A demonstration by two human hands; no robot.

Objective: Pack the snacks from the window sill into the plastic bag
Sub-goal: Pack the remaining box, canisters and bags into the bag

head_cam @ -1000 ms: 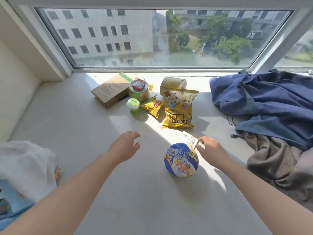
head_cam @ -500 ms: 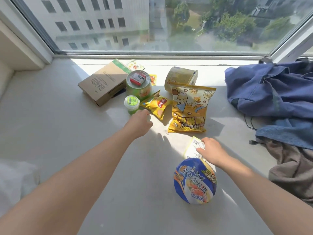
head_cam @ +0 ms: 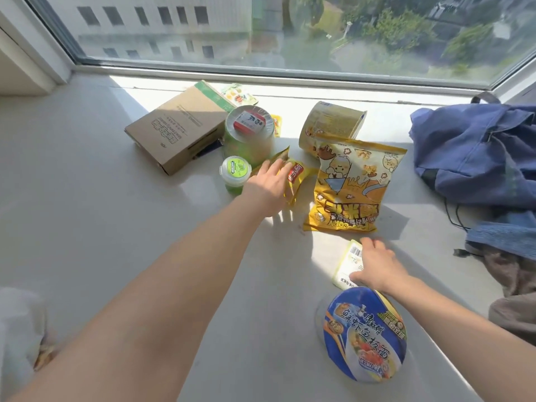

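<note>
Reaching across the window sill (head_cam: 87, 227) with the left grip (head_cam: 269, 187): wide, fingers straight and fanned, tips laid on the small yellow packet (head_cam: 294, 181) directly under it. Not yet closed round anything. Just left of that grip, a little green tub (head_cam: 235, 172); just beyond it, a green cup (head_cam: 249, 134) with a red label on its lid; further beyond and left, a cardboard box (head_cam: 177, 126). Just right of it, a big popcorn bag (head_cam: 353, 184), with a yellow tin (head_cam: 330, 126) lying on its side behind.

Covering a flat pale sachet (head_cam: 346, 265) with the right grip (head_cam: 377, 265), thumb across the near end; cannot tell whether pinching or only pressing. Just nearer than that grip, a noodle bowl (head_cam: 365, 335) with a blue lid. Well off to its right, a heap of blue cloth (head_cam: 475, 152).

Far back from both grips, at the near left edge and blurred, something white: probably the plastic bag (head_cam: 14, 329).

Likely handling of the small packet: light, crinkly, puffed with air, slippery, contents easy to crush. Best taken by pinching a sealed end or closing loosely across the middle, no squeezing. Sachet thin and flat against the sill, so tip up an edge first. Bowl stiffer and bulkier; take by the rim with a wide grip.
</note>
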